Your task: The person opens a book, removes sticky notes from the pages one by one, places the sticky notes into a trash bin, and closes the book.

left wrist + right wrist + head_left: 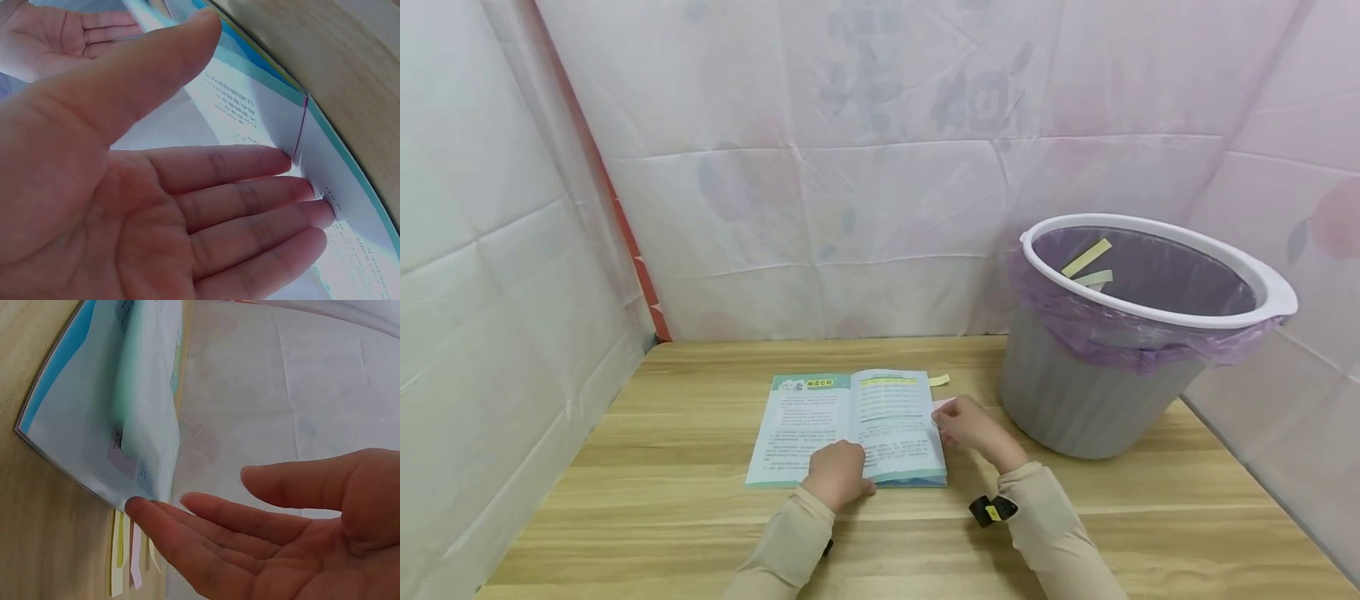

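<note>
An open book (797,446) lies on the wooden table, with printed text and green page borders. My left hand (837,471) rests at its lower middle by the fold; the left wrist view shows straight fingers (250,197) touching the page, thumb spread away. At the book's right edge is my right hand (973,429). In the right wrist view its fingers (187,540) reach the page edges, thumb held apart, and a leaf (150,394) stands raised and blurred. Paper tabs stick out there, among them a yellow tab (117,550) and a pink tab (135,550).
A grey bin (1075,392) with a white rim and purple liner stands on the right of the table (662,467). Inside it, a yellow strip (1086,258) and a pale green strip (1095,277) lean against the liner. White patterned sheeting (820,208) surrounds the table's back and sides.
</note>
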Action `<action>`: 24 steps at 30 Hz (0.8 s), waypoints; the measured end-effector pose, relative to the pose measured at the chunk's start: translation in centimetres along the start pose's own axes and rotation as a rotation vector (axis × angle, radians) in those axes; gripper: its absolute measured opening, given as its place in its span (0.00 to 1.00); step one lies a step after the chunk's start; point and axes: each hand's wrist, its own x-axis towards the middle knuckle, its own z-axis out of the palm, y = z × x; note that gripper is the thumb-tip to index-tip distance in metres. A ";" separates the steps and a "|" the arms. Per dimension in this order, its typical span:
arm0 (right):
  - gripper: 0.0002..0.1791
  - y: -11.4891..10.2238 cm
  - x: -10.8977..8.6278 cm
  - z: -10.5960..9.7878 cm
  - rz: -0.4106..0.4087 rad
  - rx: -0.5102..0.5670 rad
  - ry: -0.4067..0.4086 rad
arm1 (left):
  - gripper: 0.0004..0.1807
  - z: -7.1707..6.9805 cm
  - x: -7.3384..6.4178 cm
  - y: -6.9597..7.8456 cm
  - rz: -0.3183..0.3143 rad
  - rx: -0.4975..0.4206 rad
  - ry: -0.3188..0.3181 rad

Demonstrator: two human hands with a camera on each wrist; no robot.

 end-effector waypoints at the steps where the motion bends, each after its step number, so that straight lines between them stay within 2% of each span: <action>1: 0.12 0.0 0.0 0.0 -0.011 0.016 0.015 | 0.20 -0.1 0.0 0.0 0.009 -0.005 0.002; 5: 0.11 0.0 0.3 0.0 -0.047 0.116 0.088 | 0.21 -0.8 -0.6 0.4 0.041 -0.021 0.025; 7: 0.10 -0.1 0.3 0.0 -0.063 0.155 0.120 | 0.25 -1.5 -1.3 1.0 0.074 -0.003 0.083; 9: 0.09 -0.2 0.3 0.0 -0.084 0.190 0.131 | 0.29 -2.3 -2.1 2.1 0.130 0.001 0.173; 11: 0.08 -0.3 0.3 0.0 -0.105 0.219 0.141 | 0.31 -2.8 -3.0 3.4 0.233 0.007 0.270; 13: 0.07 -0.5 0.2 0.0 -0.126 0.241 0.153 | 0.27 -2.7 -3.8 4.8 0.372 0.000 0.336; 15: 0.07 -0.6 0.1 0.1 -0.142 0.253 0.169 | 0.23 -2.0 -4.4 6.1 0.498 0.041 0.355; 17: 0.07 -0.8 0.1 0.3 -0.149 0.272 0.190 | 0.23 -0.9 -4.7 7.2 0.558 0.095 0.340; 18: 0.07 -0.8 0.0 0.3 -0.154 0.286 0.196 | 0.23 -0.3 -4.8 7.5 0.559 0.137 0.333; 19: 0.07 -0.9 0.0 0.4 -0.164 0.302 0.196 | 0.24 0.4 -4.7 7.8 0.535 0.179 0.325; 21: 0.08 -1.0 0.0 0.6 -0.207 0.334 0.188 | 0.29 1.5 -4.2 8.1 0.444 0.243 0.317; 24: 0.09 -1.0 0.0 0.7 -0.325 0.342 0.166 | 0.31 2.7 -3.4 8.1 0.285 0.283 0.358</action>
